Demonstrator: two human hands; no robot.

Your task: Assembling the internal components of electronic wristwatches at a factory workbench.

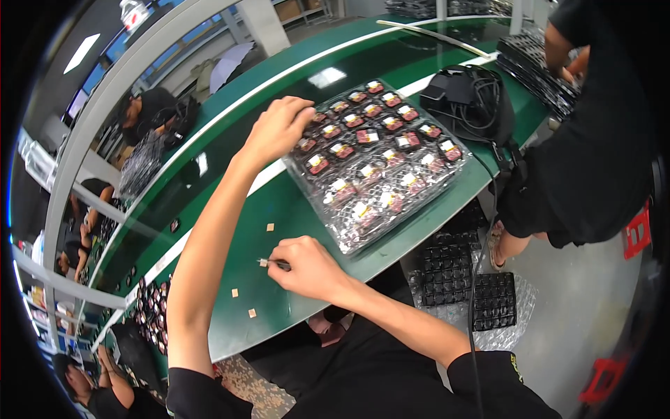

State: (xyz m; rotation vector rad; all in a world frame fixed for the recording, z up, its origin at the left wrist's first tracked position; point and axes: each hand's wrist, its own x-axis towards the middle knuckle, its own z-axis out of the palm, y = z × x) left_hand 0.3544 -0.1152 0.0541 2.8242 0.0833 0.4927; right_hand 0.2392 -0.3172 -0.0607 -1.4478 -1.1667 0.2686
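My left hand (283, 129) reaches to the far left corner of a clear plastic tray (342, 237). Its fingers are bent and close together over that corner, hiding whatever is between them. Rows of small black-and-red parts with white-and-yellow labels (367, 136) fill the tray's pockets. My right hand (307, 269) is closed on dark tweezers (280, 265) low over the green table. The tweezers' tip is at a small tan square (263, 262). More loose tan squares (234, 293) lie to its left and nearby.
A black bag with coiled cable (466, 105) stands right of the tray; a cable hangs past the table edge. A person in black (579, 140) stands at right by stacked black trays (537, 73). Black trays (494, 302) lie on the floor. Dark parts (152, 311) are piled at left.
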